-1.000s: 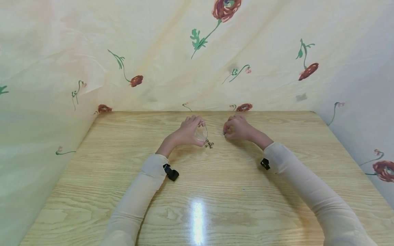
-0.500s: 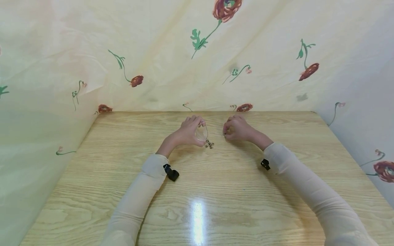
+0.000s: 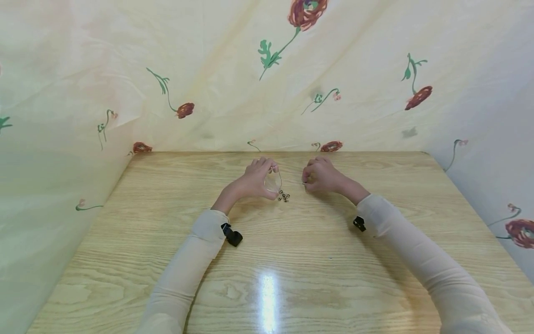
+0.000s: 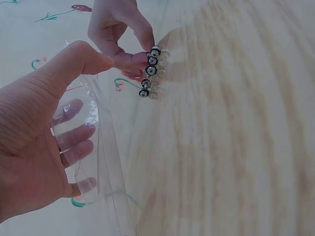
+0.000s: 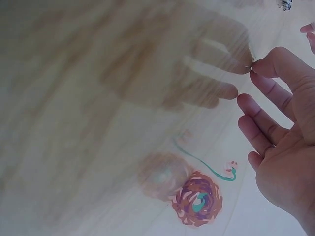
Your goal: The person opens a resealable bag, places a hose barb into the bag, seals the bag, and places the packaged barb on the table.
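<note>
Plastic bag (image 4: 105,142) gripped by L hand (image 3: 252,180), black-silver pcs (image 3: 284,196) at its 5 o'clock; tiny item (image 5: 251,67), ID unclear, pinched by R hand (image 3: 321,175).

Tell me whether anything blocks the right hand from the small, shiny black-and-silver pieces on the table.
Nothing visible does: only pale wooden tabletop shows between the right hand and the pieces. The clear plastic bag held by the left hand is on their other side.

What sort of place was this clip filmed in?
Likely a makeshift indoor filming booth: a wood-grain table backed and flanked by flower-print sheeting, with a bright, lamp-like glare on its surface.
</note>
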A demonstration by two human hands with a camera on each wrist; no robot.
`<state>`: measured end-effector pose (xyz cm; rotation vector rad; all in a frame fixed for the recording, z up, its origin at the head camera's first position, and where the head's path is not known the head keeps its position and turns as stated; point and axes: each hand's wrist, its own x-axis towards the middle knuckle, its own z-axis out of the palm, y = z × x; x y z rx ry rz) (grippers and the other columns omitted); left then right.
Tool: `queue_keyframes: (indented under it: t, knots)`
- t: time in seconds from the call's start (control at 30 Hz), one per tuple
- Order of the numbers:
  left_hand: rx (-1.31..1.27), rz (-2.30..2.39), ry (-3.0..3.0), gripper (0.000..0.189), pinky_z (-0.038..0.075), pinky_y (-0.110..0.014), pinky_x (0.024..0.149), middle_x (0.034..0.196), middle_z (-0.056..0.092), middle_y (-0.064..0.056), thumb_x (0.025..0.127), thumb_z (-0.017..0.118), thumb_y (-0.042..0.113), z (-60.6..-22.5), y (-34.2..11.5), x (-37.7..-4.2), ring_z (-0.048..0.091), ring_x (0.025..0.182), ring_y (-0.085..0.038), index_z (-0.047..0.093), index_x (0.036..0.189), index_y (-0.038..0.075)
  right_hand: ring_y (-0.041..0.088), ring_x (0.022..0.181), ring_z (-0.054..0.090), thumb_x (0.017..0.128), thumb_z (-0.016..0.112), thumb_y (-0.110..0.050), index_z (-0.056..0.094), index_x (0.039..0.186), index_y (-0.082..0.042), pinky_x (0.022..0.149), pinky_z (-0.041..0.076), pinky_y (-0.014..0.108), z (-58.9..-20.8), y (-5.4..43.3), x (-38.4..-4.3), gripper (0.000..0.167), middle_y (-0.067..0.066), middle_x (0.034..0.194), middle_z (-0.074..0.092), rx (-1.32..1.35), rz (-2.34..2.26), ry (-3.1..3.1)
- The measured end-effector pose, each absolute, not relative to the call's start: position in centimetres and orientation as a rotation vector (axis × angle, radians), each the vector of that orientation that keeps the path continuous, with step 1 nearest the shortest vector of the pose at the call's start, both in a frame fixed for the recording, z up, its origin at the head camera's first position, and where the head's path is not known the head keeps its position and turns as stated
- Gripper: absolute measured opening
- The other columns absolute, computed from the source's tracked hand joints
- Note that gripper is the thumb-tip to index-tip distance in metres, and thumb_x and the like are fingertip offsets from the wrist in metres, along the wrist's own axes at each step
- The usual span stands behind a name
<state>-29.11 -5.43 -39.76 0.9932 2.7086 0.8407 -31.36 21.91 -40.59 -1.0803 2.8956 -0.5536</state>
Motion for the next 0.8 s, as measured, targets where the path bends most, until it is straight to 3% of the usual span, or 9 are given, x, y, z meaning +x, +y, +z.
queue_keyframes:
  t: [0.37, 0.8]
  knots:
    - [0.992, 0.834, 2.712, 0.059, 0.031, -0.045, 0.095, 0.121, 0.045, -0.011, 0.080, 0.081, 0.029, -39.68, -5.51, -29.10, 0.039, 0.113, -0.028, 0.043, 0.122, 0.011, 0.027, 0.088, 0.049, 0.080, 0.074, -0.005, 0.070, 0.079, -0.012, 0.103, 0.029, 0.060, -40.51, 21.80, -31.27, 0.008, 0.005, 0.087, 0.067, -1.083, -0.549, 2.901]
    - [0.996, 0.831, 2.711, 0.058, 0.030, -0.044, 0.095, 0.121, 0.045, -0.010, 0.080, 0.080, 0.029, -39.70, -5.60, -29.07, 0.038, 0.112, -0.028, 0.043, 0.121, 0.012, 0.027, 0.092, 0.050, 0.081, 0.075, -0.009, 0.072, 0.082, -0.014, 0.108, 0.029, 0.061, -40.36, 21.86, -31.20, 0.006, 0.006, 0.094, 0.067, -1.032, -0.540, 2.910]
